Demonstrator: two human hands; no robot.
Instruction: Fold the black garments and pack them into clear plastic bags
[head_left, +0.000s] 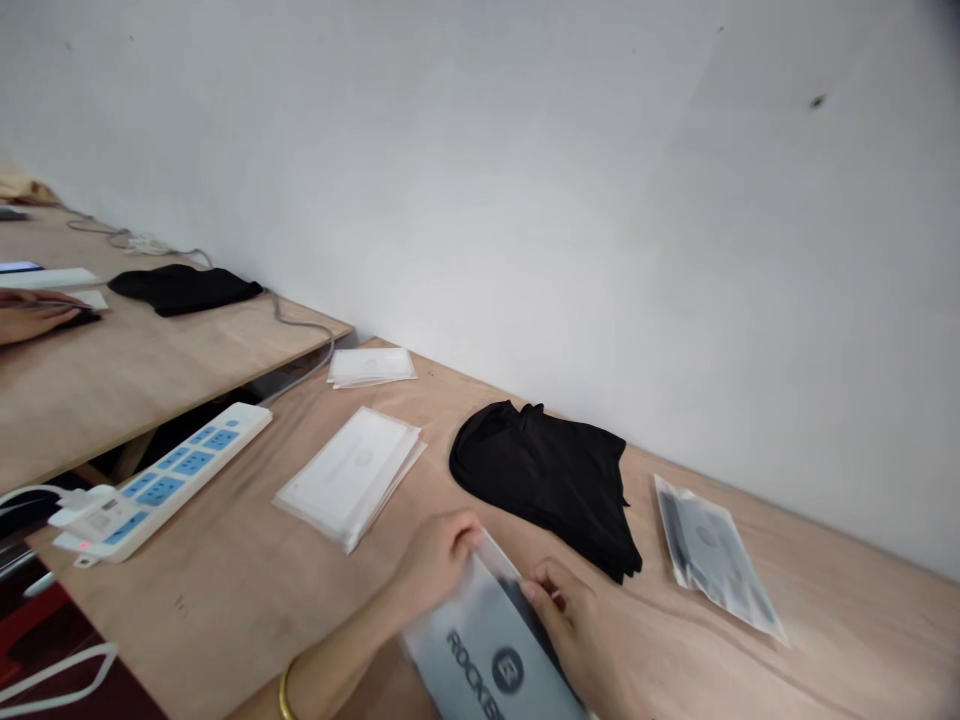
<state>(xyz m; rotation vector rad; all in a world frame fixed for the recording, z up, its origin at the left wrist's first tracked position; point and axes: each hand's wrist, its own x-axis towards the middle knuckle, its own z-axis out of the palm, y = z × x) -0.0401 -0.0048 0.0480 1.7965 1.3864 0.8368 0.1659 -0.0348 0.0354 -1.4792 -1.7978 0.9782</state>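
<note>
Nearest, at the near edge of the surface (pixel 825 600), a grey printed plastic bag (pixel 487 640) with large "ROCK…" lettering and a round logo is held up at a slant, its lower end cut off by the bottom of the view. The left hand (pixel 435 565), with a gold bangle (pixel 285 690) at the wrist, is closed on the bag's upper end, pinching it between thumb and fingers. The right hand (pixel 562 610) is also gripping, with its fingers curled around the bag's far long edge. The bag looks light, thin and floppy, and its film is probably slippery, so the firmest hold would likely be along its edges.

Just beyond the hands, a folded black cloth (pixel 544 480) lies in a soft heap. To its left is a stack of clear sleeves with white inserts (pixel 349 475), and a smaller stack (pixel 371 367) lies near the far edge. To the right, a filled plastic bag (pixel 709 550) lies flat. A white power strip (pixel 161 480) sits along the left edge.

Farther left, on a separate wooden surface (pixel 150 380), a co-worker's hand (pixel 34 315) rests near another black cloth (pixel 184 290). A white wall (pixel 525 200) runs behind both surfaces.
</note>
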